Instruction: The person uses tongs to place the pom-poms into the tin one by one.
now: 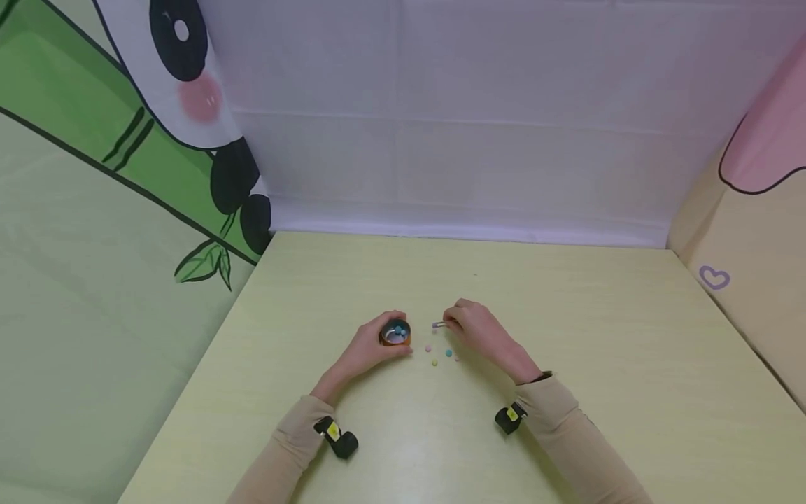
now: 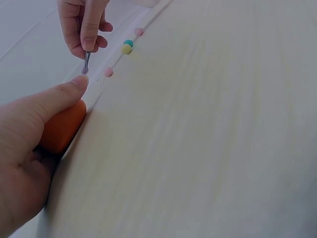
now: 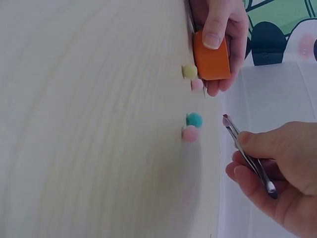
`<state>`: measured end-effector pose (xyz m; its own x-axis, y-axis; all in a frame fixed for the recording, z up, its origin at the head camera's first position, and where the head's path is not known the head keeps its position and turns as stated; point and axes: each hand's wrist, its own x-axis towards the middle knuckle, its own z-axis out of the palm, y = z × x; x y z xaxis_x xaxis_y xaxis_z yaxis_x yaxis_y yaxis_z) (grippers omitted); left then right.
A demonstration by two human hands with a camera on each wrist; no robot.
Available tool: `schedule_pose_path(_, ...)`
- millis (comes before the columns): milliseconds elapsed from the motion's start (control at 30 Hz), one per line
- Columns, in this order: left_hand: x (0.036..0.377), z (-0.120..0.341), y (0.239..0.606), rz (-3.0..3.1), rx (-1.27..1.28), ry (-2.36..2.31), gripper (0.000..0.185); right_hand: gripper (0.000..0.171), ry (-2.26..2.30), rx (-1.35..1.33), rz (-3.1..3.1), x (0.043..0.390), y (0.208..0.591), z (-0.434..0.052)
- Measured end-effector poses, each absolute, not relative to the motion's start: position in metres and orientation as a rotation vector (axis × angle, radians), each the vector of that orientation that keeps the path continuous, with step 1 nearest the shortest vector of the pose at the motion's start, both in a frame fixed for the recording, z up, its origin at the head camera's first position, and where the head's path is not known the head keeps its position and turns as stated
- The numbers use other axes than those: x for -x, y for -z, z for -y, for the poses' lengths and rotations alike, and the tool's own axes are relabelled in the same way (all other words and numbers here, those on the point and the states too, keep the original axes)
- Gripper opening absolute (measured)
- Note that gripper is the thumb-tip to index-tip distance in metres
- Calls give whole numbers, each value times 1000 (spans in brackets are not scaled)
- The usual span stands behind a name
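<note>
the left hand (image 1: 368,348) gripped the cup (image 1: 395,332); the right hand (image 1: 476,327) pinched tweezers (image 3: 247,154) on, seemingly, a purple ball (image 3: 226,119) just beside the cup. a slack pinch could drop it.

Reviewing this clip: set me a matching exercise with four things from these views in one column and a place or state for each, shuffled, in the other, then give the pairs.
Things:
1. orange cup
2. tweezers
3. teal ball
4. purple ball

Places or states:
A. lying loose on the table beside a pink ball
B. gripped by the left hand, with balls inside
C. pinched at the tweezers' tip, off the table
D. held in the right hand

Pairs: 1-B, 2-D, 3-A, 4-C
</note>
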<state>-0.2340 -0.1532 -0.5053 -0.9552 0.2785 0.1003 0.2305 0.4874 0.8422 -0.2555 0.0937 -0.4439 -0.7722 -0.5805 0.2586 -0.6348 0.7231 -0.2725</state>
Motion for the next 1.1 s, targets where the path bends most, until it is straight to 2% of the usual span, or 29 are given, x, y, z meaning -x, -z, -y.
schedule_pose_path(1100, 237, 143, 502, -2645, -438, -1543, 68, 9, -549, -1102, 2700, 262, 428, -72)
